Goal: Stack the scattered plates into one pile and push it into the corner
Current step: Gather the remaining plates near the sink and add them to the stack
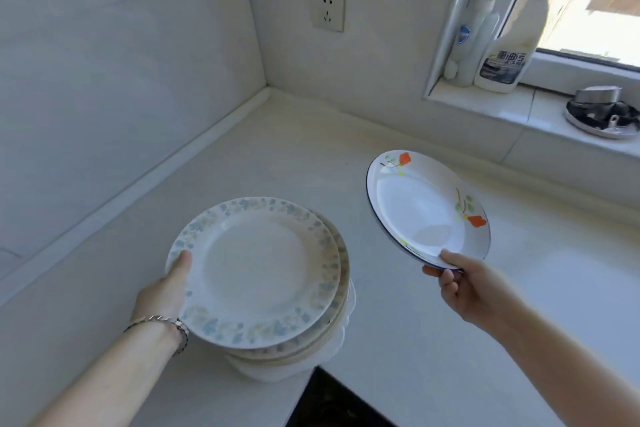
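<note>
A pile of plates stands on the white counter near its front edge. On top lies a plate with a pale blue flower rim. My left hand grips that top plate at its left edge, thumb on the rim. My right hand pinches the near edge of a white plate with orange flowers and a dark blue rim. It holds this plate tilted in the air, to the right of the pile and apart from it.
The counter corner lies at the back, where two tiled walls meet, with a wall socket above. On the window sill to the right stand two bottles and a small dish with metal items. A dark gap opens below the counter's front edge.
</note>
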A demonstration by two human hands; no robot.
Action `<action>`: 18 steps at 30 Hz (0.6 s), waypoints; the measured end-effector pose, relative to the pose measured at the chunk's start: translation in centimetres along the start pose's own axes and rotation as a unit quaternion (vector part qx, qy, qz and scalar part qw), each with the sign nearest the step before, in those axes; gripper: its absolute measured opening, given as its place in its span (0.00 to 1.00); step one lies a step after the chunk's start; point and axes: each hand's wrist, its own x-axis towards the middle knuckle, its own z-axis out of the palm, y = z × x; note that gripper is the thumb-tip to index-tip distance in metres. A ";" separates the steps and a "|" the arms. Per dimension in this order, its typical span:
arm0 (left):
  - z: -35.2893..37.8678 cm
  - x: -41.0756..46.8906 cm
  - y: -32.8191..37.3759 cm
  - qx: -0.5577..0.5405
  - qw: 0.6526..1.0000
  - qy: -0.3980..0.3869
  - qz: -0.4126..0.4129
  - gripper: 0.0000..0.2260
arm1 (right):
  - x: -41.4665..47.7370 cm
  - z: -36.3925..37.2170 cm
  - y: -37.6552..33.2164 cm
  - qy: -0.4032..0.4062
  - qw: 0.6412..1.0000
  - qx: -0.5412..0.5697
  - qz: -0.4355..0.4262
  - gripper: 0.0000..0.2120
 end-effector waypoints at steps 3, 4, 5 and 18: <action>-0.2 -1.5 0.8 0.004 0.998 -0.052 0.019 0.23 | 0.3 1.0 -0.2 0.006 1.000 -0.016 -0.004 0.06; -0.3 -2.1 1.3 0.007 0.998 -0.062 0.032 0.19 | 0.5 1.4 -0.2 0.008 1.000 -0.024 -0.006 0.07; -0.3 -2.0 1.3 0.015 0.996 -0.071 0.049 0.19 | 0.6 1.7 -0.2 0.010 0.999 -0.032 -0.009 0.07; -1.3 0.4 2.8 0.541 0.803 -0.079 0.239 0.27 | 1.8 4.1 0.9 0.015 0.995 -0.095 -0.009 0.09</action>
